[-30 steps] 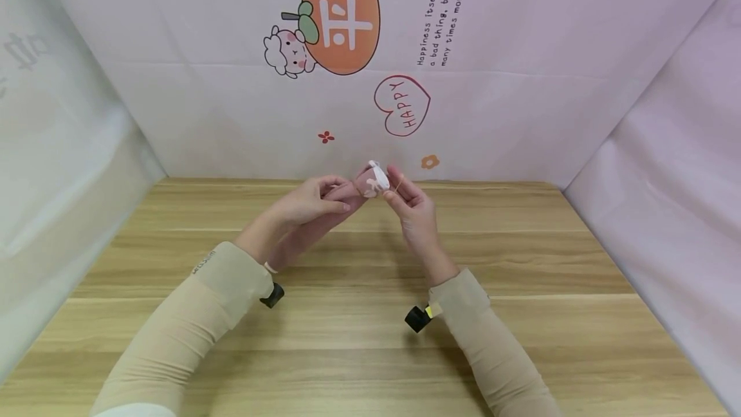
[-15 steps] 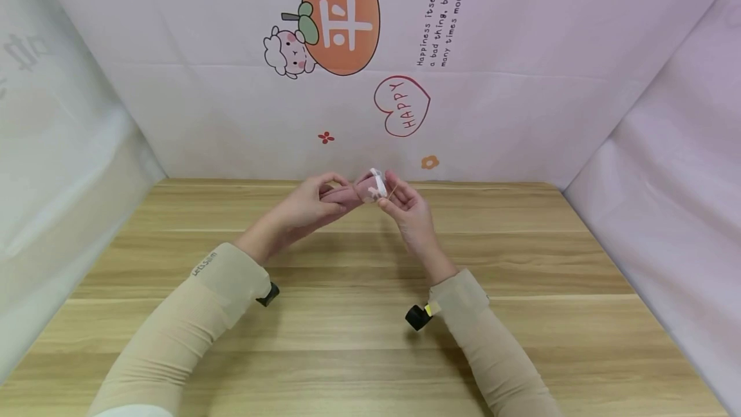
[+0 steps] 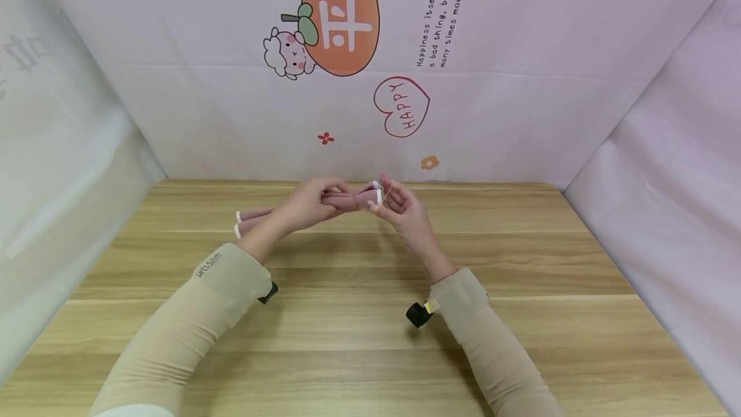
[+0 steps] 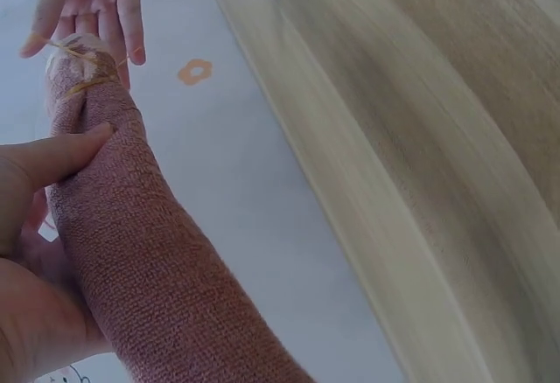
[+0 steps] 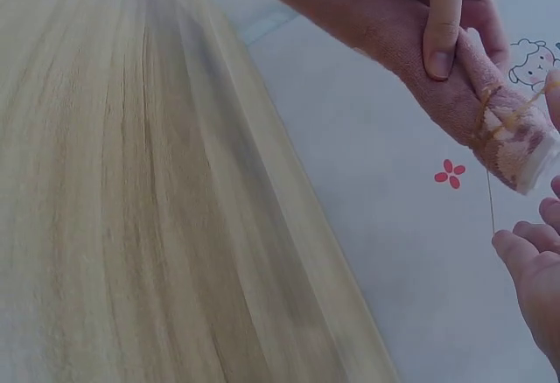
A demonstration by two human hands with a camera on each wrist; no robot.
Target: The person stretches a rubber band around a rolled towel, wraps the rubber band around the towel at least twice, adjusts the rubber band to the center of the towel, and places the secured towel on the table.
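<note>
A rolled pink towel (image 3: pixel 341 203) with white-edged ends is held above the far side of the table. My left hand (image 3: pixel 308 204) grips it between thumb and fingers, close to its right end. Around that end runs a thin tan rubber band (image 4: pixel 76 91), which bunches the cloth. My right hand (image 3: pixel 408 216) is at the white-trimmed tip, with the band stretched out on its thumb and fingers; one taut strand (image 5: pixel 491 199) reaches a fingertip in the right wrist view. In the head view the left hand covers the towel's middle.
The wooden table (image 3: pixel 347 340) lies below both hands. Behind it rises a white printed cloth backdrop (image 3: pixel 231 121), close to the fingertips. White cloth walls stand at the left and right. Each wrist carries a small black camera (image 3: pixel 418 315).
The towel has swung level, and its two white-edged far ends now show left of my left wrist. Its banded tip has dropped slightly, and my right hand has moved a little left with the band.
</note>
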